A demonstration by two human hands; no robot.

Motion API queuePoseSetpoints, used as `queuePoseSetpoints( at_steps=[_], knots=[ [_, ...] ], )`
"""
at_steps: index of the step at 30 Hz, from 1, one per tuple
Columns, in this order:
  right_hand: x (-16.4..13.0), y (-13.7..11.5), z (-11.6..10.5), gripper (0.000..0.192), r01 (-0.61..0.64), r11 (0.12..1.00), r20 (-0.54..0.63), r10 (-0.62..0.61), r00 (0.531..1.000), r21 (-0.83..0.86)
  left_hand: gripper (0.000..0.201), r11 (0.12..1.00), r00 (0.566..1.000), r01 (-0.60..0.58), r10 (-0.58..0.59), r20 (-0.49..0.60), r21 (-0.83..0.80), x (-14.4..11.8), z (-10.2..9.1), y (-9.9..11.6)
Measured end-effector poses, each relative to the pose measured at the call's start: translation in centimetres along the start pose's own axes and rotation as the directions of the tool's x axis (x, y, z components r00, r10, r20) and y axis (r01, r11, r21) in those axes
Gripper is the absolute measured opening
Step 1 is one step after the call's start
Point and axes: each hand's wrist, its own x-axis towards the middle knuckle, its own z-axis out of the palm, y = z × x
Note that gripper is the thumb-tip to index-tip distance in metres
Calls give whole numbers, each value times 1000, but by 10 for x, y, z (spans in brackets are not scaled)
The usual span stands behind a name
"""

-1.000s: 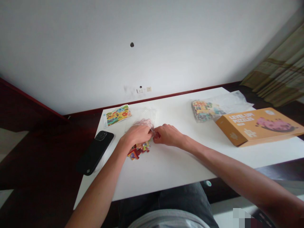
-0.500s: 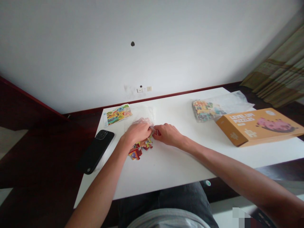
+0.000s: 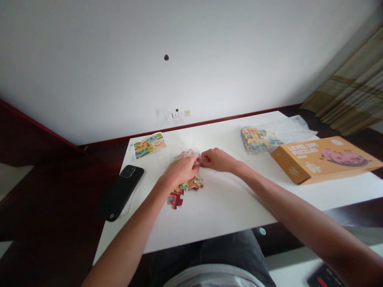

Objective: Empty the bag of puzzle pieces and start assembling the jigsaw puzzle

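My left hand (image 3: 182,170) and my right hand (image 3: 218,160) meet over the middle of the white table (image 3: 227,199), both pinching a crumpled clear plastic bag (image 3: 189,154). Below the left hand lies a small heap of colourful puzzle pieces (image 3: 185,188) on the tabletop. The bag is mostly hidden by my fingers, and I cannot tell whether pieces remain inside it.
A black phone (image 3: 119,192) lies at the table's left edge. A printed picture card (image 3: 148,145) sits at the far left corner. At the right are a bag of puzzle pieces (image 3: 259,139) and an orange puzzle box (image 3: 324,158).
Both hands have lifted and shifted right and away with the bag. More puzzle pieces now lie exposed on the table, spread further right.
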Motion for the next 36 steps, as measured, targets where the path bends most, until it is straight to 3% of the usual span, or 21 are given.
queuePoseSetpoints(
  at_steps=[2,3,5,7,9,13,15,17,21,26,28,33,36],
  knots=[
    [4,27,-17,10,103,985,109,-119,987,142,25,999,999,-36,36,-11,-22,2,7,11],
    [7,41,-24,11,112,976,69,-127,990,186,28,997,998,-67,67,-21,-28,2,10,16],
    [16,63,-31,13,63,977,-186,-24,982,204,30,992,991,-127,126,-50,-25,4,12,24],
    [28,75,-29,20,21,983,-444,64,894,184,29,985,981,-174,173,-85,-5,5,14,27],
    [42,78,-20,31,34,986,-558,66,828,166,32,981,974,-191,193,-115,28,6,16,27],
    [66,75,-3,46,86,968,-449,30,893,235,50,995,986,-69,79,-150,71,4,19,23],
    [71,76,-1,45,107,956,-417,17,909,273,46,997,992,-19,28,-127,68,2,18,20],
    [72,78,-2,38,136,941,-445,17,895,309,36,998,995,-30,35,-98,56,1,16,17],
    [66,80,-10,23,179,890,-590,117,799,420,31,995,993,-104,104,-63,8,1,11,12],
    [53,78,-30,17,175,843,-721,306,622,509,39,985,984,-173,172,-47,-3,0,11,11],
    [47,81,-41,17,150,841,-730,346,590,520,38,983,982,-184,184,-43,4,-1,11,10],
    [33,92,-69,13,46,857,-702,389,596,514,40,981,980,-195,195,-27,-3,0,11,7],
    [26,99,-78,15,46,839,-639,375,672,542,57,985,984,-170,170,-58,4,1,14,2]
  ],
)
